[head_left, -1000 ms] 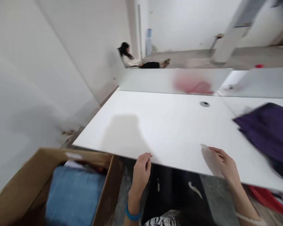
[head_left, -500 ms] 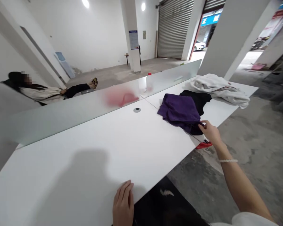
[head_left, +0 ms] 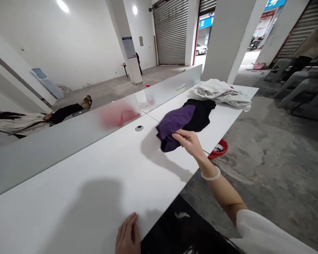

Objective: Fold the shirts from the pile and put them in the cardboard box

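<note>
My right hand (head_left: 188,143) pinches the near edge of a purple garment (head_left: 172,120) between thumb and fingers. The cloth is partly lifted off the white table (head_left: 95,197), and a dark part hangs below the pinch. Its exact kind does not show. Just behind it lies a black garment (head_left: 202,114), flat and crumpled, partly covered by the purple cloth. My left hand (head_left: 128,233) rests on the table's near edge, fingers stretched out and holding nothing.
A heap of white clothing (head_left: 219,92) lies at the table's far end. A frosted divider (head_left: 76,143) runs along the back. Below the right edge stands a red basket (head_left: 219,150). Beyond the divider a person (head_left: 21,121) reclines. Grey stools (head_left: 299,83) stand at right.
My right hand has drawn the purple garment leftward and up, away from the black one, uncovering more of it. The view has turned right. My left hand stays on the table.
</note>
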Demonstrator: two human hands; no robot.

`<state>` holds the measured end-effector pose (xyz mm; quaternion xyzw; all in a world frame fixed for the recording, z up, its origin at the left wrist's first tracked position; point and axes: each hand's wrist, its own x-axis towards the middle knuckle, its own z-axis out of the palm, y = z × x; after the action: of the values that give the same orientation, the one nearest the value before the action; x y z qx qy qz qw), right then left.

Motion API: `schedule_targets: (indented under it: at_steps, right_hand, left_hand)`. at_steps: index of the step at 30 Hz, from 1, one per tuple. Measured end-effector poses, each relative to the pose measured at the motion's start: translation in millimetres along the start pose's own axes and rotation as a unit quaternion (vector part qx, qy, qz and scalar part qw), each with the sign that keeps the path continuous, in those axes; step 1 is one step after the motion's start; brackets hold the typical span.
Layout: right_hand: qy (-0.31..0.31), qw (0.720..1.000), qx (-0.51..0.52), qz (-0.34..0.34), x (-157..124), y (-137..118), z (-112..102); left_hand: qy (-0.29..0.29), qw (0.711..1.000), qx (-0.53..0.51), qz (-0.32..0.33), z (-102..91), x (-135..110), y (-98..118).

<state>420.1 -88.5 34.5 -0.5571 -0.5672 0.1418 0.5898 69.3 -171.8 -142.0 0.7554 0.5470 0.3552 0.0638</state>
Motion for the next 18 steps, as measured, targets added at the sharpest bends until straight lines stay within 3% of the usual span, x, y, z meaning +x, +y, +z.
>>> schedule_targets:
  at_steps: [4, 7, 9, 11, 15, 18]
  right_hand:
    - [-0.052, 0.967, 0.240, 0.066, -30.1, -21.0, 29.1]
    - [-0.194, 0.934, 0.279, 0.115, -52.9, -17.2, 49.2]
    - [-0.283, 0.923, 0.237, 0.108, -67.0, -13.2, 59.3]
    - [-0.310, 0.937, 0.144, 0.073, -77.9, -8.3, 65.6]
    - [-0.274, 0.960, -0.062, -0.014, -86.3, 8.0, 70.4]
    - [-0.246, 0.957, -0.154, -0.022, -83.8, 21.7, 69.9]
  left_hand:
    - [-0.045, 0.996, -0.043, -0.071, -12.3, 2.4, 13.8]
    - [-0.087, 0.982, -0.106, -0.126, -16.7, 8.4, 35.3]
    - [-0.115, 0.972, -0.134, -0.157, -14.1, 16.1, 46.4]
    - [-0.121, 0.968, -0.138, -0.172, -8.3, 25.1, 49.5]
    - [-0.065, 0.987, -0.098, -0.105, 5.3, 35.1, 33.7]
    - [-0.078, 0.996, -0.031, -0.039, 15.9, 33.5, 24.4]
